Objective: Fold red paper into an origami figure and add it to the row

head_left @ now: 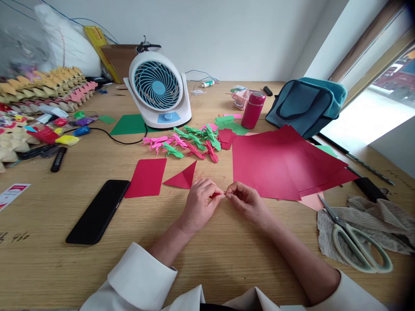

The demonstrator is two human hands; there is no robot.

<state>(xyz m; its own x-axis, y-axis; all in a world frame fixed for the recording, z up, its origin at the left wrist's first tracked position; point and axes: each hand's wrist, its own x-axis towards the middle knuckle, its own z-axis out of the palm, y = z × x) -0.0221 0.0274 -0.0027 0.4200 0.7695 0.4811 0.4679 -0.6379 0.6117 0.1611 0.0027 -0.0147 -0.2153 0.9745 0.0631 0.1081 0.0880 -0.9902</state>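
Over the wooden worktop (48, 272), your left hand (202, 201) and right hand (248, 201) pinch a small red paper (216, 195) just below frame centre; likely light and easily creased, so grip its edges gently.

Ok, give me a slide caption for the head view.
Left hand holds a small red paper piece, right hand at its tip; folded pink, green and red figures lie beyond.
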